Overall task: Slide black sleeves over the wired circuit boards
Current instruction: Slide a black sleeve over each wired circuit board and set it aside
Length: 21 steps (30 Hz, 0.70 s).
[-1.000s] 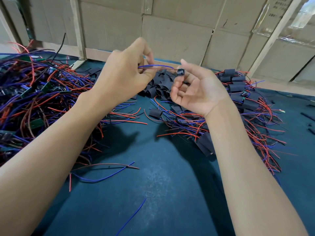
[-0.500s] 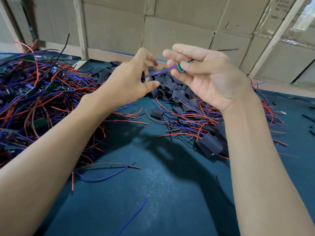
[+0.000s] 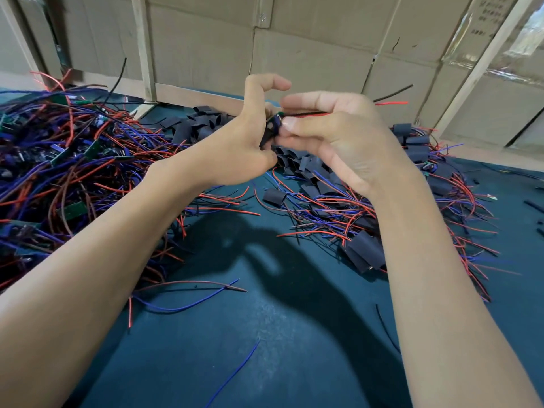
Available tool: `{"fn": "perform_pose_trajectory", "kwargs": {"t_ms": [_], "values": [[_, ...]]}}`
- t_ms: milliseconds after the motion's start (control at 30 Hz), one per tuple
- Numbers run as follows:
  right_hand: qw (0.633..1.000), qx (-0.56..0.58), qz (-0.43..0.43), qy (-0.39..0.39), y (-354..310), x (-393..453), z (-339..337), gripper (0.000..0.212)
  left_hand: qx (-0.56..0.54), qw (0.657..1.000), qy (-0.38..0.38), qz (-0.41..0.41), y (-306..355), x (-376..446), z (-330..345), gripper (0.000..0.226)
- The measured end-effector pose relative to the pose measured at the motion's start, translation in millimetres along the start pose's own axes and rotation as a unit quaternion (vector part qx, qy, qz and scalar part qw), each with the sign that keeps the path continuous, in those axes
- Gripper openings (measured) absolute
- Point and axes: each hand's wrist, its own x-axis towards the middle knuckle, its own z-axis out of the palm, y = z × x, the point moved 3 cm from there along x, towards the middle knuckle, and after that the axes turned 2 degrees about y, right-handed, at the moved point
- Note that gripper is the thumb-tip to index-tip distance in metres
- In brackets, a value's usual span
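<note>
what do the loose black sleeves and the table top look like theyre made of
Black sleeves: thin matte flexible tubing, likely plastic or rubber; they lie flattened and creased. Table top: dark teal, probably a felt-like fabric mat; dull, with pale scuffed patches.

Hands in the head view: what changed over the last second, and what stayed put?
The left hand and right hand closed together; a second ago they were apart, joined by a blue wire. The right hand rose and turned palm-down, pinching the small board, whose red and black wires now stick out to the right. The left hand now grips a black sleeve against the board. The piles on the table stayed put.
</note>
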Motion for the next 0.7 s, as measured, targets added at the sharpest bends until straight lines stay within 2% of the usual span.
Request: {"fn": "perform_pose_trajectory", "kwargs": {"t_ms": [233,500,700], "values": [[0.995,-0.069,-0.011,0.064,2.5,1.8,-10.3,0.005,0.016,1.0,0.003,0.016,-5.1,2.6,0.5,0.066],[0.996,-0.066,-0.058,0.029,0.5,0.2,-6.5,0.01,0.012,1.0,-0.02,-0.002,-2.8,1.9,1.2,0.077],[0.98,-0.18,-0.085,0.015,-0.2,0.1,-6.9,0.015,-0.031,0.999,-0.027,0.004,-0.3,3.2,4.7,0.081]]}}
